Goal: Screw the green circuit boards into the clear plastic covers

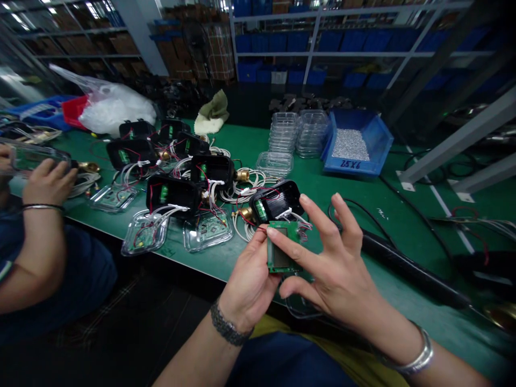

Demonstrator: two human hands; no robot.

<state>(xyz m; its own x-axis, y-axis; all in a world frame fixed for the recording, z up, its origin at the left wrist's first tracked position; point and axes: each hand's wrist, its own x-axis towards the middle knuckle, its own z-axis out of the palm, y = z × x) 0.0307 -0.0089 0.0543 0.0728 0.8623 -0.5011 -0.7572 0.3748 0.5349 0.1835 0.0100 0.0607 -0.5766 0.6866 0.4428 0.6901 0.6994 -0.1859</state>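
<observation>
Green tabletop (pixel 250 133) runs across a workshop, with shelving (pixel 314 54) behind its far edge and a co-worker's hand (pixel 48 185) over the near edge toward its left end. Close to the wearer, above the near edge, a green circuit board (pixel 282 252) with a greyish display panel is held up, just in front of an open black housing (pixel 278 204). The left hand (pixel 248 285) pinches the board along its left side, fingers partly hidden behind it. The right hand (pixel 342 263) is spread, its index fingertip touching the board near the upper left corner and its thumb below the lower edge.

Judging by its look, the board should be light and stiff, its smooth panel rather slippery and probably the most fragile part. Bare rims at the sides seem the best places to grip; pressure on the middle of the panel would be risky. Thin wires (pixel 305 228) gather at its upper right, close to the housing; these look soft and easily strained, so that corner makes a poor handle, and a hard pull or twist could stress their joints. Whatever components sit on the underside cannot be seen.
</observation>
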